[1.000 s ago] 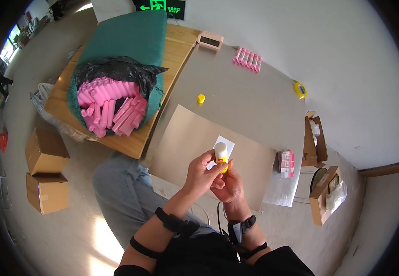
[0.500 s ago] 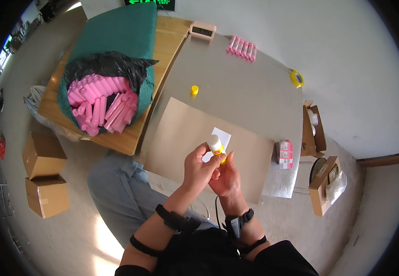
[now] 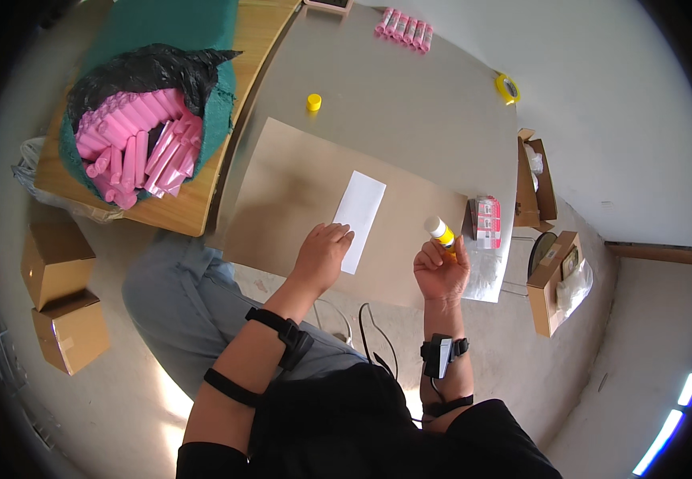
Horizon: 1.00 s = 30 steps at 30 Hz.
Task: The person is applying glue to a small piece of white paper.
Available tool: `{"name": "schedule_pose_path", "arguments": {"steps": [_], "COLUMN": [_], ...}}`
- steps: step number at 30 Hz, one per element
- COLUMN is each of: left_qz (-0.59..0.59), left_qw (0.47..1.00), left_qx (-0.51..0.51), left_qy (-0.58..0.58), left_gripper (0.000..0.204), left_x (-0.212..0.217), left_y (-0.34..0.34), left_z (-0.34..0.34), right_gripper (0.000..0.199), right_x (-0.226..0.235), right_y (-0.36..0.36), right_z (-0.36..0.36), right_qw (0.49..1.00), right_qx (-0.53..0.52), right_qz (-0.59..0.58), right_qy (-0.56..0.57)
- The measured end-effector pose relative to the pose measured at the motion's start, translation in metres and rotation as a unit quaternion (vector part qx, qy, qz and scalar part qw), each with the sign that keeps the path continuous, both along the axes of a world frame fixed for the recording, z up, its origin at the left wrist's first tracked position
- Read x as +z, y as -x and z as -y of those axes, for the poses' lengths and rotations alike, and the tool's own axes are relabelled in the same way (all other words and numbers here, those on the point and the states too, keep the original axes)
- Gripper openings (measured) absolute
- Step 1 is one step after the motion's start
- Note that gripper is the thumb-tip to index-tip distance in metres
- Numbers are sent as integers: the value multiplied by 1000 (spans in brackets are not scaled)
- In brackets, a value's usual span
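A long white paper slip (image 3: 364, 203) lies on a brown paper sheet (image 3: 282, 172) on the table. My left hand (image 3: 320, 254) rests flat over the slip's left edge, its fingertips touching the paper. To the right, my right hand (image 3: 442, 274) is closed around a yellow glue stick (image 3: 444, 238). The glue stick's white end is uncovered and points up and to the left. Its yellow cap (image 3: 314, 102) stands on the grey tabletop beyond the brown sheet.
Pink rolls (image 3: 130, 148) fill a black-lined green bag (image 3: 162, 28) at the left. A row of pink tubes (image 3: 404, 30) lies at the back. Yellow tape (image 3: 507, 89) and a stack of pink-and-white cards (image 3: 486, 223) sit near the right edge. Cardboard boxes (image 3: 553, 291) stand beyond it.
My hands have come apart. The right one has carried the glue stick rightward, and the left has come down on the white slip. The whole view has shifted, too.
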State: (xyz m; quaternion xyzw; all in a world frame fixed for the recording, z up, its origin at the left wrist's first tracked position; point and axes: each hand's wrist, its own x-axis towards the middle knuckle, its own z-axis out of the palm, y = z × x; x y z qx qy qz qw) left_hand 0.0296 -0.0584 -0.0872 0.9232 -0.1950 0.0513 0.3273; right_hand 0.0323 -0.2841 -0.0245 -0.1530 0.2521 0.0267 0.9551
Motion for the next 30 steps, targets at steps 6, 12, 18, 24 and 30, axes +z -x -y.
{"name": "schedule_pose_path", "arguments": {"steps": [6, 12, 18, 24, 30], "left_qz": [-4, -35, -71, -53, -31], "left_qw": [998, 995, 994, 995, 993], "left_qx": [-26, -48, -46, -26, -21], "left_qy": [-54, -81, -71, -74, -115], "left_gripper": [28, 28, 29, 33, 36], "left_x": [-11, -19, -26, -31, -36], "left_y": [1, 2, 1, 7, 11], "left_z": [11, 13, 16, 18, 19], "right_gripper": [20, 19, 19, 20, 23], "right_x": [-6, -11, -10, -10, -11], "right_y": [7, 5, 1, -7, -30], "right_z": [-1, -3, -6, -12, -46], "right_qw": [999, 999, 999, 997, 839], "right_qx": [2, 9, 13, 27, 178], "right_qz": [-37, -39, -47, -21, 85], "right_qy": [-19, -10, 0, 72, 507]}}
